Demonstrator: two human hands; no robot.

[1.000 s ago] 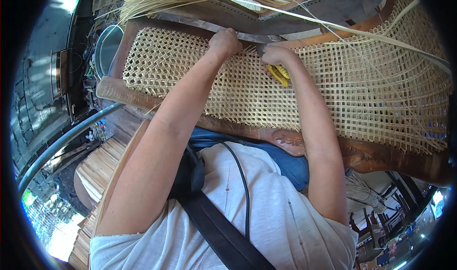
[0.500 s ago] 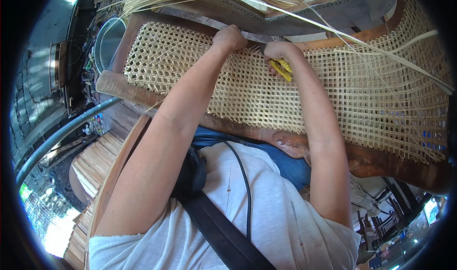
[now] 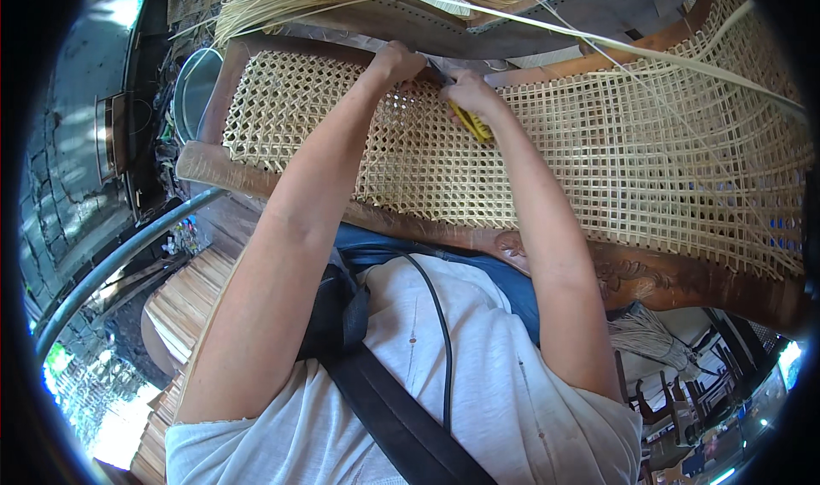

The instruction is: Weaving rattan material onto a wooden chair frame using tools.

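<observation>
A woven cane panel (image 3: pixel 444 160) stretches across a carved wooden furniture frame (image 3: pixel 658 271) in front of me. At its far edge, my left hand (image 3: pixel 400 64) is closed with curled fingers by the rail; whatever it pinches is hidden. Just to its right, my right hand (image 3: pixel 471 94) grips a pair of yellow-handled pliers (image 3: pixel 470 123). Their dark jaws point up and left toward the left hand, at the panel's far edge. The exact kind of jaw is too small to make out.
A bundle of thin cane strands (image 3: pixel 282 5) lies beyond the far rail. One long pale strip (image 3: pixel 598 39) crosses above the panel's right part. A bucket (image 3: pixel 195 96) stands at the left, near a curved metal tube (image 3: pixel 120 258) and stacked wooden slats (image 3: pixel 192 288).
Both hands have moved slightly left along the far rail, the right one more. The pliers have turned, and their dark jaws now show between the hands. The view has shifted a little.
</observation>
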